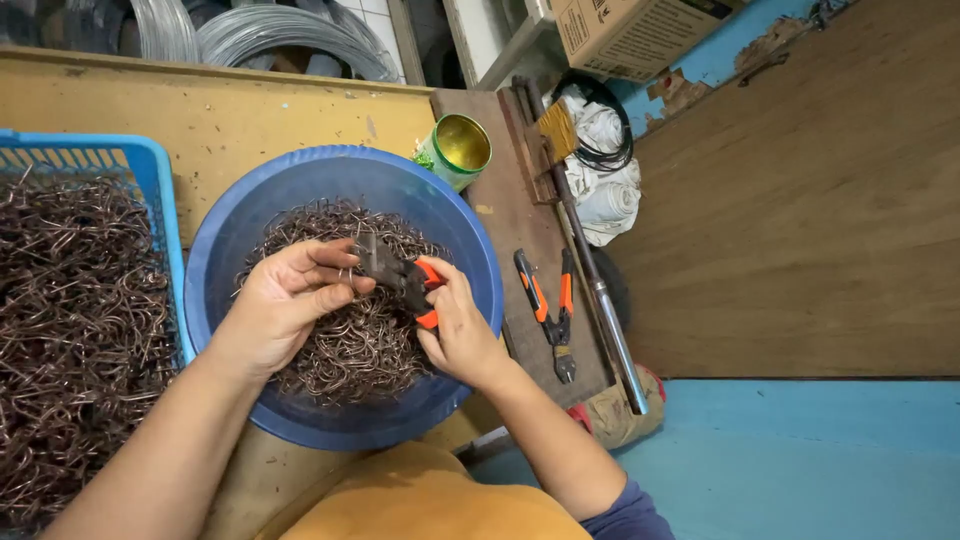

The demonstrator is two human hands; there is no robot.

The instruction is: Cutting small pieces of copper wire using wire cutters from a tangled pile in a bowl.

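While both hands hover over the round blue plastic basin (pixel 215 270) in the person's lap, the right hand (pixel 458 325) is clenched round the orange handles of a pair of dark-headed pliers (pixel 398 275), and the left hand (pixel 285 300) pinches its fingertips at the pliers' dark nose, where a bent wire piece seems to sit, though it is too small to make out. Directly beneath the hands, a heap of brown bent wire hooks (pixel 360 345) fills the basin. Left of it, a blue slotted plastic crate (pixel 150 165) holds more such hooks. Right of the basin, a second orange-handled cutter (pixel 548 310) lies on a brown board beside a steel bar (pixel 590 280). Beyond stand an open green tin can (pixel 455 150) and grey wire coils (pixel 280 35).
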